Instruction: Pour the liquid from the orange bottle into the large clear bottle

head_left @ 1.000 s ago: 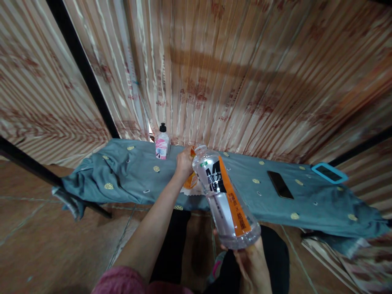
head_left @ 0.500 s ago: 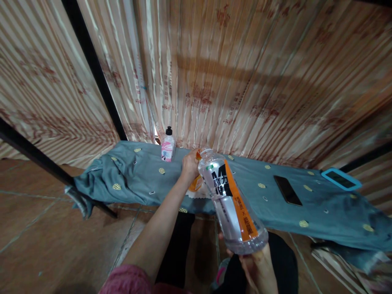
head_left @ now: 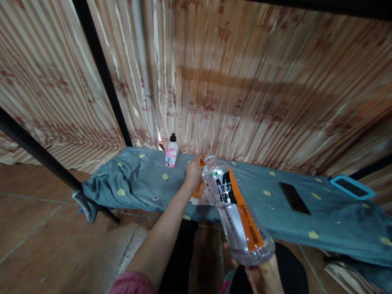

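Note:
A large clear plastic drink bottle (head_left: pixel 237 216) with a silver and orange label leans away from me, its mouth up and to the left. My right hand (head_left: pixel 260 273) grips it from beneath, near the base. My left hand (head_left: pixel 194 172) is closed around the upper part of an orange container (head_left: pixel 199 190), mostly hidden behind the hand and the bottle. The bottle's mouth meets the orange top beside my left fingers; whether liquid passes between them cannot be seen. Under the container lies a white scalloped-edged cloth or paper (head_left: pixel 203 201).
A clear bottle with a pink label and black cap (head_left: pixel 172 153) stands at the back of the cloth-covered bench (head_left: pixel 153 179). To the right lie a dark phone (head_left: pixel 294 198) and a blue-framed tablet-like object (head_left: pixel 352 188). Black poles (head_left: pixel 101 69) and a striped curtain (head_left: pixel 208 81) stand around it.
The whole view has shifted slightly, so the bench and hands appear lower and further right. Both hands keep their holds, and the bottle stays tilted against the orange container.

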Available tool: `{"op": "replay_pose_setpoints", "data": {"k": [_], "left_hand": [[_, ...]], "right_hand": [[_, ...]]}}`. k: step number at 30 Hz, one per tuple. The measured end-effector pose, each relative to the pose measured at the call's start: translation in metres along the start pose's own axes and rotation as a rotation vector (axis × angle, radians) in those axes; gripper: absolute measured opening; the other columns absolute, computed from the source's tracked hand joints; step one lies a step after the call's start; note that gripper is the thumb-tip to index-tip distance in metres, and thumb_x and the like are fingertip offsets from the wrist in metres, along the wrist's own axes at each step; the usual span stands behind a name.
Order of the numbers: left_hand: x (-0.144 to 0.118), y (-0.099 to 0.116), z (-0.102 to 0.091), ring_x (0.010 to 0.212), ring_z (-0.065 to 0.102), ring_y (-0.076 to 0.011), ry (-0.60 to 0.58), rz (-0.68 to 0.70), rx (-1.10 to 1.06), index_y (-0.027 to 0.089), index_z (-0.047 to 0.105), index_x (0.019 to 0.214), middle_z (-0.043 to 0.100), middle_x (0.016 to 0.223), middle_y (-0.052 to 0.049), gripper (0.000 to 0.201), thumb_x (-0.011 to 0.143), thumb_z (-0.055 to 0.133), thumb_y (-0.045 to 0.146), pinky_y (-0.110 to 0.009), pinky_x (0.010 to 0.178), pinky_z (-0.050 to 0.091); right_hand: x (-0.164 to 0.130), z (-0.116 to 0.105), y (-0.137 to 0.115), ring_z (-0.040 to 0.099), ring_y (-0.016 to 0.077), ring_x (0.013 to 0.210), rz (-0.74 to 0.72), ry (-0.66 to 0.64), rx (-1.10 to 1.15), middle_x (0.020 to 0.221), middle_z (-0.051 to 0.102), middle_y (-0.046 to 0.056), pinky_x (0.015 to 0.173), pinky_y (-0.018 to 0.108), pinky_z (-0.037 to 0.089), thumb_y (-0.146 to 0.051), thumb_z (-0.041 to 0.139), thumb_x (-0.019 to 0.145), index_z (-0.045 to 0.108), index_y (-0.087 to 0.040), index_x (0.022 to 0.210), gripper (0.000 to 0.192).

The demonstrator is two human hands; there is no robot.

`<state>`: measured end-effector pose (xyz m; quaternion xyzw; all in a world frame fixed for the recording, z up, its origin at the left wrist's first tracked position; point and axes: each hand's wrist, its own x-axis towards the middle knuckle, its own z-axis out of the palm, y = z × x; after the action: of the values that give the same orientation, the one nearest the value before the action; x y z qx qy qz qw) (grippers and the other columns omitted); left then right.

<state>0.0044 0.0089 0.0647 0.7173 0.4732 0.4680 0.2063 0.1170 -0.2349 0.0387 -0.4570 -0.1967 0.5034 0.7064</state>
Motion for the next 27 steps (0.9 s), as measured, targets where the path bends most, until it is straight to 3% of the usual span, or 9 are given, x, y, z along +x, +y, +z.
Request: {"op": "replay_pose_setpoints", "data": {"k": [10, 15, 17, 25, 27], "left_hand": [[0.001, 0.001, 0.000, 0.080, 0.062, -0.0180, -0.016, -0.001, 0.003, 0.017, 0.067, 0.089, 0.070, 0.086, -0.005, 0.019, 0.080, 0.053, 0.025, -0.027, 0.075, 0.048], [0.002, 0.003, -0.001, 0.080, 0.062, -0.0178, -0.030, 0.012, 0.015, 0.016, 0.068, 0.087, 0.070, 0.085, -0.005, 0.020, 0.082, 0.051, 0.026, -0.027, 0.075, 0.047], [0.002, 0.003, -0.001, 0.081, 0.062, -0.0182, -0.029, 0.019, 0.019, 0.016, 0.068, 0.087, 0.070, 0.085, -0.006, 0.019, 0.082, 0.052, 0.026, -0.027, 0.075, 0.047], [0.001, 0.000, 0.001, 0.086, 0.063, -0.0189, -0.012, 0.005, 0.002, 0.016, 0.067, 0.093, 0.070, 0.092, -0.006, 0.020, 0.081, 0.053, 0.027, -0.028, 0.078, 0.048], [0.000, -0.002, 0.002, 0.089, 0.063, -0.0195, -0.003, 0.019, -0.010, 0.017, 0.066, 0.095, 0.070, 0.095, -0.007, 0.021, 0.081, 0.054, 0.025, -0.029, 0.080, 0.048]], "right_hand": [[-0.003, -0.001, 0.001, 0.071, 0.0228, 0.063, -0.025, 0.018, 0.042, 0.091, 0.076, 0.000, 0.051, 0.030, 0.054, -0.043, 0.081, 0.059, 0.053, -0.031, 0.115, 0.063], [0.003, -0.015, 0.008, 0.071, 0.0228, 0.062, -0.057, -0.097, -0.020, 0.084, 0.076, 0.003, 0.052, 0.031, 0.054, -0.037, 0.075, 0.069, 0.055, -0.028, 0.107, 0.044], [0.004, -0.019, 0.010, 0.071, 0.0227, 0.063, -0.074, -0.082, -0.019, 0.087, 0.076, 0.004, 0.053, 0.031, 0.054, -0.037, 0.073, 0.071, 0.056, -0.028, 0.105, 0.039], [0.003, -0.016, 0.008, 0.072, 0.0258, 0.066, -0.038, -0.025, -0.013, 0.089, 0.076, 0.006, 0.052, 0.033, 0.055, -0.036, 0.076, 0.066, 0.052, -0.028, 0.118, 0.058], [0.006, -0.019, 0.008, 0.072, 0.0254, 0.071, -0.031, -0.010, -0.018, 0.092, 0.076, 0.004, 0.054, 0.032, 0.055, -0.036, 0.076, 0.067, 0.053, -0.029, 0.116, 0.055]]}}
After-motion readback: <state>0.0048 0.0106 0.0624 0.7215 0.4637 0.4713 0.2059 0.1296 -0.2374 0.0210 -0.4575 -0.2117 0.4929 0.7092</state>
